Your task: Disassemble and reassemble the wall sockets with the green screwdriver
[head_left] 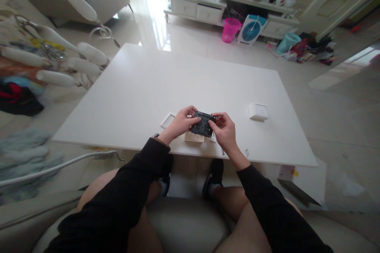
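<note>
Between my two hands I hold a black wall-socket insert (203, 125), a squarish plate, above the near edge of the table. My left hand (183, 120) grips its left side, thumb on the face. My right hand (224, 129) grips the right side, also with the thumb on top. Partly hidden beneath the insert sits a cream-coloured box (194, 137). A white square frame (168, 120) lies left of it, partly behind my left hand. A white boxed wall socket (258, 111) stands apart to the right.
The white table (190, 75) spans the middle; its near edge runs just in front of my knees. A small object (247, 153) lies by that edge. Beyond are a pink basket (230, 30), a blue-and-white fan (251, 29) and a cabinet (209, 13). White lamp arms (86, 53) reach in at left.
</note>
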Action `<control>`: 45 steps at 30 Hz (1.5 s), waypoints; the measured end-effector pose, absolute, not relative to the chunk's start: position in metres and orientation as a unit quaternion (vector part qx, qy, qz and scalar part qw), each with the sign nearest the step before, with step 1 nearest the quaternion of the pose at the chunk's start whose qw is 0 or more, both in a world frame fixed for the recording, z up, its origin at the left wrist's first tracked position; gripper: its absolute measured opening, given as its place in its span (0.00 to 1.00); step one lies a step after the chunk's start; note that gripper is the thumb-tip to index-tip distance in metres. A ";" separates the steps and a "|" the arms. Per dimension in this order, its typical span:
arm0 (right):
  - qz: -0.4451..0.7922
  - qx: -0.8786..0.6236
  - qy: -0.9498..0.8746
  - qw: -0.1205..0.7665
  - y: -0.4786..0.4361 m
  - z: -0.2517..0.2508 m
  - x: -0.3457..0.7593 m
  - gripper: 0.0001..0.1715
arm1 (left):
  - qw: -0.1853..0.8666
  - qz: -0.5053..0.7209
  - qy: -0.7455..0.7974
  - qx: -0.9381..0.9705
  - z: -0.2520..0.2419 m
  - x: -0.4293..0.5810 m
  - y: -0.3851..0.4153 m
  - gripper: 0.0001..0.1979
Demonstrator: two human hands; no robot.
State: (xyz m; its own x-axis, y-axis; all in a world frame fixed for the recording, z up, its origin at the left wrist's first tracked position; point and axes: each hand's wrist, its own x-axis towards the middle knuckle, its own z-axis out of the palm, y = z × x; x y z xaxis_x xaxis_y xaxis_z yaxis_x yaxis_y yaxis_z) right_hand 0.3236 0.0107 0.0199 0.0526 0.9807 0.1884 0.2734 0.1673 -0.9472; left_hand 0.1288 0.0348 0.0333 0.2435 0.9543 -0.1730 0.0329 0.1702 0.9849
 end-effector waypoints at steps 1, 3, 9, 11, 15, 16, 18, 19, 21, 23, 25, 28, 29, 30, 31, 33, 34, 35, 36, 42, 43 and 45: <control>0.360 -0.536 -0.587 0.489 0.011 0.019 0.324 0.10 | 0.595 0.387 0.478 0.517 0.033 0.129 0.035 0.13; 0.359 -0.537 -0.589 0.486 0.011 0.018 0.323 0.10 | 0.591 0.391 0.475 0.521 0.033 0.129 0.035 0.12; 0.364 -0.536 -0.583 0.491 0.012 0.018 0.323 0.11 | 0.598 0.384 0.470 0.523 0.032 0.127 0.034 0.13; 0.366 -0.536 -0.579 0.493 0.012 0.019 0.323 0.11 | 0.602 0.382 0.471 0.519 0.031 0.127 0.034 0.14; 0.361 -0.548 -0.575 0.489 0.014 0.019 0.323 0.11 | 0.609 0.383 0.471 0.511 0.028 0.129 0.034 0.14; 0.362 -0.551 -0.573 0.486 0.015 0.019 0.323 0.11 | 0.612 0.383 0.470 0.508 0.027 0.129 0.034 0.14; 0.362 -0.556 -0.570 0.484 0.016 0.018 0.324 0.12 | 0.620 0.383 0.464 0.503 0.025 0.131 0.033 0.15; 0.361 -0.558 -0.569 0.483 0.016 0.019 0.324 0.12 | 0.624 0.383 0.460 0.502 0.024 0.131 0.033 0.17; 0.360 -0.564 -0.566 0.481 0.017 0.019 0.325 0.12 | 0.631 0.382 0.455 0.499 0.024 0.132 0.033 0.19; 0.360 -0.568 -0.564 0.479 0.017 0.019 0.326 0.11 | 0.638 0.380 0.454 0.492 0.024 0.132 0.033 0.21; 0.367 -0.565 -0.562 0.479 0.016 0.020 0.327 0.11 | 0.646 0.379 0.454 0.483 0.024 0.131 0.033 0.21; 0.385 -0.551 -0.564 0.479 0.015 0.020 0.328 0.14 | 0.650 0.379 0.450 0.481 0.024 0.130 0.034 0.22; 0.391 -0.545 -0.568 0.476 0.015 0.019 0.328 0.16 | 0.650 0.380 0.448 0.483 0.023 0.129 0.034 0.22; 0.396 -0.540 -0.573 0.472 0.015 0.019 0.328 0.17 | 0.648 0.380 0.447 0.486 0.023 0.128 0.035 0.22; 0.398 -0.537 -0.578 0.468 0.015 0.019 0.327 0.18 | 0.644 0.381 0.446 0.491 0.022 0.128 0.035 0.22; 0.397 -0.535 -0.584 0.463 0.015 0.018 0.327 0.19 | 0.633 0.381 0.447 0.504 0.022 0.127 0.036 0.23; 0.395 -0.534 -0.587 0.463 0.015 0.017 0.327 0.18 | 0.627 0.382 0.448 0.510 0.022 0.126 0.036 0.22; 0.393 -0.533 -0.589 0.463 0.016 0.017 0.327 0.18 | 0.621 0.382 0.449 0.517 0.022 0.126 0.036 0.22; 0.391 -0.533 -0.591 0.463 0.016 0.017 0.327 0.18 | 0.615 0.383 0.450 0.523 0.023 0.126 0.036 0.23; 0.382 -0.530 -0.603 0.458 0.016 0.018 0.329 0.14 | 0.586 0.387 0.457 0.545 0.026 0.126 0.032 0.25; 0.381 -0.528 -0.607 0.456 0.016 0.018 0.329 0.13 | 0.583 0.388 0.460 0.546 0.026 0.126 0.032 0.25; 0.375 -0.523 -0.617 0.453 0.016 0.018 0.329 0.12 | 0.576 0.387 0.466 0.549 0.026 0.126 0.032 0.25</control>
State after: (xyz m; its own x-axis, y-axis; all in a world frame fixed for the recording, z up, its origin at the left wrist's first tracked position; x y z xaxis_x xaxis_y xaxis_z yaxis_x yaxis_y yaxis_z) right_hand 0.3290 0.0157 0.0182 -0.0425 0.9850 0.1672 0.3047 0.1721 -0.9368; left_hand 0.1265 0.0321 0.0259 0.2654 0.9575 -0.1127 0.0661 0.0986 0.9929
